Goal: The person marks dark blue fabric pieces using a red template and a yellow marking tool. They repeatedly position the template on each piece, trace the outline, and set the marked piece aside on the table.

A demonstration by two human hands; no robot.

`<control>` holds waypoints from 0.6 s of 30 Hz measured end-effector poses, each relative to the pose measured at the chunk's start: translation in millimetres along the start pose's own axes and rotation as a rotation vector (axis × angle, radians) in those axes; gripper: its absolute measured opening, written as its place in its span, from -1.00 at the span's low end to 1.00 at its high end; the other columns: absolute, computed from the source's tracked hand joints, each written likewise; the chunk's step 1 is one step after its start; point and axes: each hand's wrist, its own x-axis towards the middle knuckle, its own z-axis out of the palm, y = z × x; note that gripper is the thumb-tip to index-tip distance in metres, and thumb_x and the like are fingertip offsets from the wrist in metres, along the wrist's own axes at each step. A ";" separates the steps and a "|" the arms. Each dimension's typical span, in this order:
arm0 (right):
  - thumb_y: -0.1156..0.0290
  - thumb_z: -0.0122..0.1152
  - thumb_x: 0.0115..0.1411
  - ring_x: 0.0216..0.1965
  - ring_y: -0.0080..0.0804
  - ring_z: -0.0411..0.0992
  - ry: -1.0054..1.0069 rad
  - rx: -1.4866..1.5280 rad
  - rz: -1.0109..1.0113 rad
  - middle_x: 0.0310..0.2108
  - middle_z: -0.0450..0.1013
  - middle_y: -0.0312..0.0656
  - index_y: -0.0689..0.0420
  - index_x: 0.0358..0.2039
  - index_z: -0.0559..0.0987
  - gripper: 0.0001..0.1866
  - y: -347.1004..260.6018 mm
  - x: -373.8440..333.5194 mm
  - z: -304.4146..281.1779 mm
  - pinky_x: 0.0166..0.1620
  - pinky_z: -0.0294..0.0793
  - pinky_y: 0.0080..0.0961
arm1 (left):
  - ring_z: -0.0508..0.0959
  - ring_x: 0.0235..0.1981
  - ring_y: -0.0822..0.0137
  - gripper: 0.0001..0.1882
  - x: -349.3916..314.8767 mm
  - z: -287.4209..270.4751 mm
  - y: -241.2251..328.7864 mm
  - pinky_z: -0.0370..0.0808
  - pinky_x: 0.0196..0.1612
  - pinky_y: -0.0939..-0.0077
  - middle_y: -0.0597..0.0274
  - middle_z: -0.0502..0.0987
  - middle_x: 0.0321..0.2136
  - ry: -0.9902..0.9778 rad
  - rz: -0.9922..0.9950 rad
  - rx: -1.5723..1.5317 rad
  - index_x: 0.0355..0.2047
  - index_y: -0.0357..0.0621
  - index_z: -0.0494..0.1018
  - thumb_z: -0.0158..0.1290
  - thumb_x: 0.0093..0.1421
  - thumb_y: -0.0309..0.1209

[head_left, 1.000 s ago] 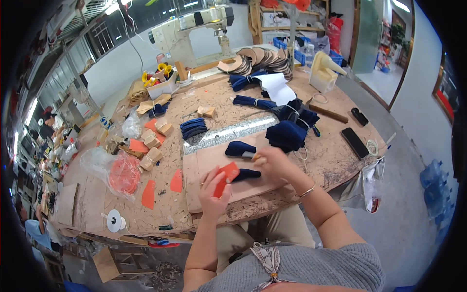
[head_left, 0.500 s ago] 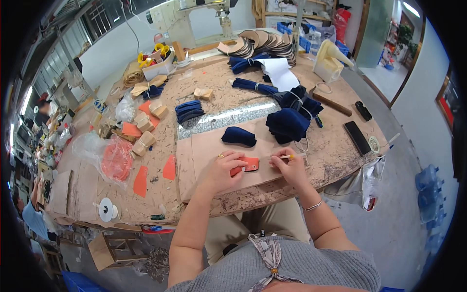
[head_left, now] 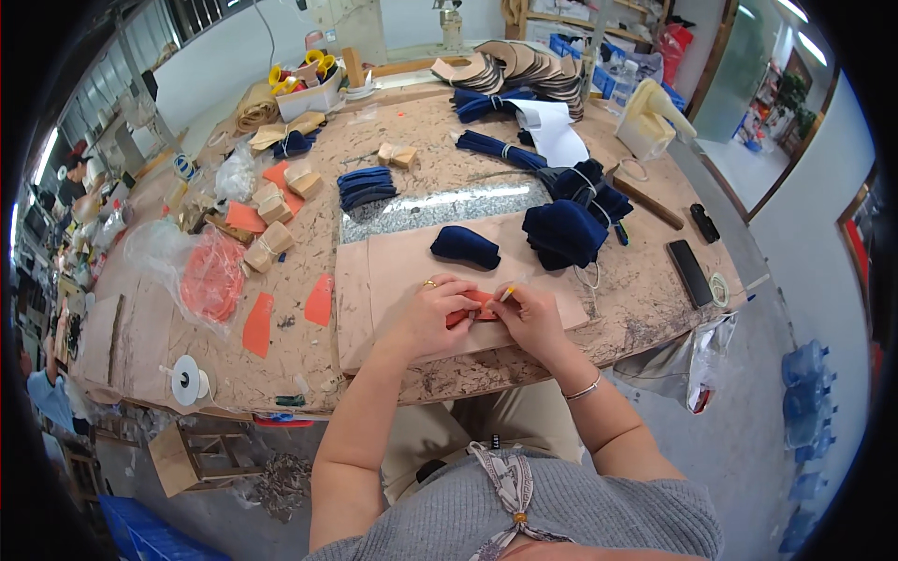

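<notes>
On the tan board (head_left: 393, 262) in front of me lies an orange flat piece (head_left: 483, 298) with a dark edge beneath it. My left hand (head_left: 435, 316) grips its left end, fingers curled over it. Pinched in my right hand (head_left: 533, 323) is a slim pen-like tool (head_left: 508, 294) with a yellow band and a pale end. That hand's fingertips rest at the right end of the orange piece and partly cover it. Just beyond lies a folded dark blue fabric piece (head_left: 465, 247), with a larger dark blue stack (head_left: 567, 232) to its right.
Loose orange pieces (head_left: 257, 324) and a plastic bag of orange pieces (head_left: 217, 280) lie at left. A white spool (head_left: 190, 381) is near the front edge. To the right are a black phone (head_left: 689, 273) and a wooden-handled tool (head_left: 647, 200). Tied blue bundles (head_left: 500, 152) lie farther back.
My right hand has moved left, bringing the pen-like tool from beside the orange piece onto its right end. My left hand stays on the piece. The whole view has shifted slightly.
</notes>
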 end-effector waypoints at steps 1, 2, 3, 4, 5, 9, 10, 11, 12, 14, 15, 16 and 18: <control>0.55 0.32 0.13 -0.50 -0.43 0.53 -0.008 -0.045 -0.052 -0.50 0.54 -0.13 0.21 -0.34 0.55 -0.89 -0.2 0.9 -0.1 -0.40 0.48 -0.52 | 0.51 0.03 0.14 -0.77 0.8 0.0 0.3 0.48 0.08 0.28 0.21 0.59 -0.08 0.009 0.004 -0.001 -0.31 -0.15 0.63 0.24 -0.05 -0.52; 0.55 0.32 0.13 -0.49 -0.43 0.53 -0.037 -0.015 -0.001 -0.49 0.54 -0.13 0.21 -0.35 0.55 -0.89 -1.6 1.9 -1.2 -0.40 0.48 -0.51 | 0.52 0.01 0.15 -0.78 0.8 0.4 0.4 0.48 0.07 0.29 0.21 0.60 -0.09 0.015 0.006 0.000 -0.32 -0.15 0.63 0.24 -0.05 -0.53; 0.55 0.32 0.13 -0.48 -0.43 0.54 -0.066 0.014 0.050 -0.49 0.54 -0.13 0.20 -0.36 0.55 -0.90 -3.6 3.0 -2.8 -0.40 0.48 -0.51 | 0.52 0.00 0.15 -0.79 0.5 0.8 0.6 0.49 0.07 0.29 0.22 0.60 -0.11 0.021 0.007 0.002 -0.33 -0.15 0.64 0.23 -0.06 -0.53; 0.55 0.32 0.12 -0.47 -0.42 0.54 -0.091 0.040 0.103 -0.49 0.54 -0.13 0.19 -0.36 0.55 -0.90 -5.2 4.0 -3.8 -0.39 0.48 -0.50 | 0.53 -0.01 0.15 -0.80 0.9 1.0 0.6 0.49 0.06 0.30 0.22 0.61 -0.12 0.024 0.012 0.001 -0.35 -0.16 0.64 0.23 -0.06 -0.54; 0.55 0.33 0.12 -0.48 -0.42 0.54 -0.076 0.002 0.042 -0.48 0.54 -0.13 0.20 -0.37 0.55 -0.90 -5.5 4.5 -2.8 -0.39 0.48 -0.50 | 0.53 -0.02 0.15 -0.80 1.0 0.9 0.2 0.49 0.06 0.30 0.22 0.61 -0.13 0.026 0.015 -0.008 -0.35 -0.15 0.64 0.23 -0.06 -0.54; 0.53 0.34 0.12 -0.48 -0.37 0.54 -0.053 0.064 0.058 -0.48 0.55 -0.12 0.20 -0.38 0.56 -0.90 0.9 4.0 3.3 -0.39 0.49 -0.48 | 0.54 -0.02 0.14 -0.79 1.1 1.2 -1.8 0.50 0.05 0.29 0.23 0.61 -0.14 0.024 0.014 -0.026 -0.35 -0.16 0.64 0.22 -0.08 -0.54; 0.53 0.34 0.12 -0.48 -0.35 0.55 -0.056 0.132 0.130 -0.47 0.55 -0.11 0.20 -0.38 0.56 -0.90 2.2 4.0 3.8 -0.39 0.49 -0.47 | 0.53 -0.02 0.14 -0.78 1.2 1.5 -1.9 0.49 0.05 0.29 0.23 0.61 -0.14 0.020 0.010 -0.029 -0.35 -0.16 0.64 0.21 -0.08 -0.54; 0.53 0.33 0.12 -0.48 -0.32 0.55 -0.061 0.147 0.112 -0.47 0.55 -0.11 0.19 -0.38 0.57 -0.91 0.7 5.8 6.3 -0.39 0.50 -0.46 | 0.53 -0.02 0.13 -0.78 1.3 0.7 -1.9 0.49 0.05 0.29 0.23 0.61 -0.14 0.013 0.008 -0.036 -0.36 -0.16 0.63 0.21 -0.09 -0.54; 0.53 0.33 0.12 -0.48 -0.30 0.55 -0.066 0.161 0.094 -0.47 0.55 -0.11 0.19 -0.37 0.57 -0.91 -2.5 8.8 10.7 -0.39 0.50 -0.45 | 0.53 -0.02 0.13 -0.78 1.7 -0.2 -1.7 0.49 0.05 0.28 0.23 0.61 -0.14 0.006 0.007 -0.043 -0.36 -0.17 0.63 0.21 -0.09 -0.54; 0.53 0.32 0.12 -0.48 -0.25 0.55 -0.048 0.121 0.027 -0.46 0.55 -0.10 0.18 -0.37 0.58 -0.92 -5.9 10.6 16.0 -0.38 0.51 -0.43 | 0.53 -0.01 0.12 -0.78 1.2 -0.1 -3.3 0.49 0.05 0.28 0.23 0.61 -0.14 0.004 0.011 -0.058 -0.36 -0.18 0.63 0.20 -0.09 -0.54; 0.53 0.31 0.12 -0.47 -0.24 0.55 -0.026 0.066 -0.023 -0.46 0.55 -0.09 0.17 -0.36 0.58 -0.93 -6.0 10.0 17.3 -0.38 0.52 -0.42 | 0.52 -0.01 0.12 -0.78 0.8 3.3 -6.8 0.49 0.06 0.27 0.23 0.61 -0.14 0.011 0.018 -0.068 -0.35 -0.19 0.62 0.19 -0.09 -0.54; 0.53 0.31 0.13 -0.47 -0.22 0.55 -0.007 0.014 -0.077 -0.46 0.55 -0.08 0.17 -0.36 0.58 -0.93 -5.5 10.1 19.4 -0.37 0.52 -0.41 | 0.52 -0.01 0.11 -0.77 0.8 2.9 -7.3 0.49 0.06 0.27 0.22 0.61 -0.13 0.021 0.021 -0.074 -0.35 -0.20 0.62 0.18 -0.10 -0.54; 0.53 0.34 0.11 -0.47 -0.28 0.57 -0.017 -0.066 -0.166 -0.46 0.56 -0.11 0.18 -0.36 0.59 -0.90 -3.2 1.8 18.3 -0.38 0.54 -0.47 | 0.51 0.00 0.10 -0.77 -1.2 2.5 -5.2 0.48 0.07 0.25 0.21 0.60 -0.12 0.015 -0.003 -0.089 -0.34 -0.20 0.62 0.18 -0.10 -0.54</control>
